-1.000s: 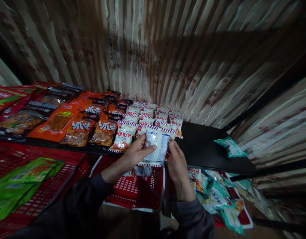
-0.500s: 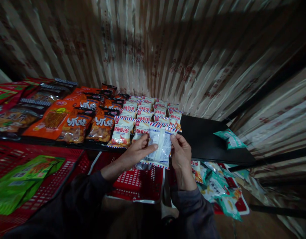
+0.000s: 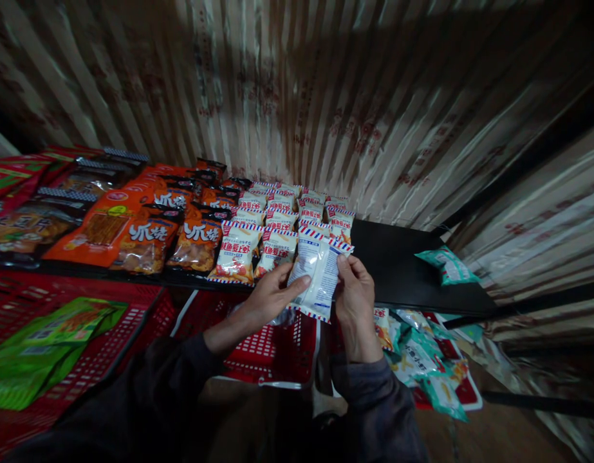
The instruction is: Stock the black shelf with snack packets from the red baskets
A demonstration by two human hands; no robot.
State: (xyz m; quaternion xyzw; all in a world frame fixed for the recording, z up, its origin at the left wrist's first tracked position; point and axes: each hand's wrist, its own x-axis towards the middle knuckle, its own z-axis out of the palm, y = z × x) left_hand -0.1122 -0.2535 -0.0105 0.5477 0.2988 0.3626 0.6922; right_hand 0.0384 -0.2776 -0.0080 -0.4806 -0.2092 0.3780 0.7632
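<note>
A white snack bag (image 3: 316, 276) with red-and-blue striped ends is held up between both hands, its printed back facing me. My left hand (image 3: 272, 292) grips its left edge, thumb lying across the back. On the opposite edge my right hand (image 3: 355, 289) pinches it between thumb and fingers. Just behind, rows of matching snack bags (image 3: 236, 251) stand face-out on the black shelf (image 3: 407, 263). The fingers behind the held bag are hidden.
Orange snack bags (image 3: 149, 241) and darker packs (image 3: 31, 225) fill the shelf's left side. A teal bag (image 3: 448, 267) lies at its right end. Below are a red basket (image 3: 277, 360), another with green packs (image 3: 55, 347), and a third with teal bags (image 3: 419, 357). Pleated curtain (image 3: 297, 96) hangs behind.
The held bag has tilted slightly, its top edge now sloping down to the right. Both hands keep their hold and have barely shifted.
</note>
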